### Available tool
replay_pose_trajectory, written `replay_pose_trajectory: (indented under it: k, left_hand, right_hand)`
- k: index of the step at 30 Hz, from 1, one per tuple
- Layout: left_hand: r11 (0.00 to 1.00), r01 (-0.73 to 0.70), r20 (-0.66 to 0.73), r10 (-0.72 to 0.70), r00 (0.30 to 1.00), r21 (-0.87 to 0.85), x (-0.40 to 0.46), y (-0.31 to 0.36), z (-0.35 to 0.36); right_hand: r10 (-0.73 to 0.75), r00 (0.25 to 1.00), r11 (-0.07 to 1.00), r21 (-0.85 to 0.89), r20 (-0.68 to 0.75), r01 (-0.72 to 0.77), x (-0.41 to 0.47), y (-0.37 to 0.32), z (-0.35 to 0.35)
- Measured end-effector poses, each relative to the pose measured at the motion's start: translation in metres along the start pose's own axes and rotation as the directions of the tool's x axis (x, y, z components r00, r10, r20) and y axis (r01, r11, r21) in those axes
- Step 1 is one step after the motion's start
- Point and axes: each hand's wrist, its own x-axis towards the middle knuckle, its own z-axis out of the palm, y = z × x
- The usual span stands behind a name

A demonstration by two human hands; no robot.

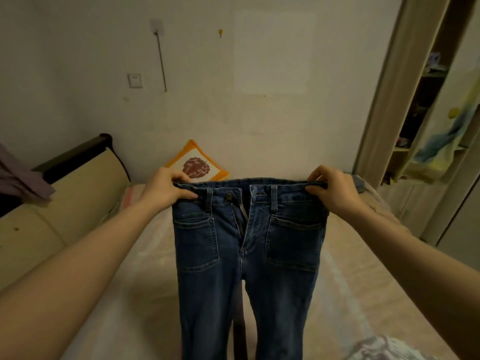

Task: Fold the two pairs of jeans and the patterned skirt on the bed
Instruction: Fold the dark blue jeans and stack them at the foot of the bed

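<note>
A pair of dark blue jeans [246, 255] hangs in front of me above the bed [363, 294], front side facing me, fly open, legs dropping out of view at the bottom. My left hand [166, 188] grips the left end of the waistband. My right hand [332, 188] grips the right end, so the waistband is stretched flat between them. A patterned light fabric [384, 349], perhaps the skirt, shows at the bottom right corner. A bit of blue denim [359, 184] peeks out behind my right hand; I cannot tell what it is.
An orange-edged cushion [197, 165] leans on the wall at the bed's far end. A beige headboard [65, 198] with purple cloth [20, 178] runs along the left. An open wardrobe [426, 113] with shelves stands at the right.
</note>
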Motion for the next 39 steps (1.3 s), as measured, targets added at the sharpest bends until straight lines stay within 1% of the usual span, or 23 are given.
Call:
replay_pose_trajectory:
  k: [4, 6, 9, 13, 18, 24, 34, 36, 39]
  left_hand:
    - [0.999, 0.03, 0.052, -0.032, 0.998, 0.037, 0.059, -0.042, 0.048]
    - [0.998, 0.054, 0.075, -0.056, 0.996, 0.022, 0.093, -0.073, 0.081]
    - [0.992, 0.116, 0.115, -0.122, 0.986, 0.054, 0.138, -0.119, 0.14]
    - [0.985, 0.168, 0.153, -0.174, 0.973, 0.049, 0.189, -0.179, 0.215]
    - [0.973, 0.23, 0.13, -0.226, 0.965, -0.018, 0.239, -0.25, 0.291]
    - [0.967, 0.255, 0.054, -0.255, 0.965, 0.012, 0.271, -0.309, 0.369]
    - [0.95, 0.312, 0.025, -0.312, 0.95, 0.01, 0.288, -0.38, 0.453]
    - [0.946, 0.323, 0.087, -0.32, 0.944, -0.021, 0.286, -0.391, 0.467]
    - [0.935, 0.345, 0.249, -0.317, 0.915, -0.081, 0.272, -0.409, 0.483]
  right_hand:
    - [0.023, 1.0, 0.999, -0.039, 0.016, -0.022, 0.056, 0.039, 0.061]
    - [0.076, 0.994, 0.997, 0.012, 0.075, -0.077, 0.082, 0.06, 0.1]
    - [0.158, 0.977, 0.984, 0.062, 0.141, -0.168, 0.121, 0.1, 0.166]
    - [0.208, 0.961, 0.973, 0.062, 0.183, -0.223, 0.167, 0.156, 0.248]
    - [0.255, 0.947, 0.965, 0.019, 0.195, -0.263, 0.208, 0.217, 0.33]
    - [0.307, 0.935, 0.949, 0.009, 0.179, -0.314, 0.233, 0.276, 0.41]
    - [0.378, 0.912, 0.92, 0.048, 0.158, -0.39, 0.244, 0.341, 0.515]
    - [0.386, 0.906, 0.916, 0.046, 0.174, -0.399, 0.245, 0.35, 0.53]
    - [0.37, 0.89, 0.923, 0.006, 0.266, -0.385, 0.238, 0.361, 0.55]
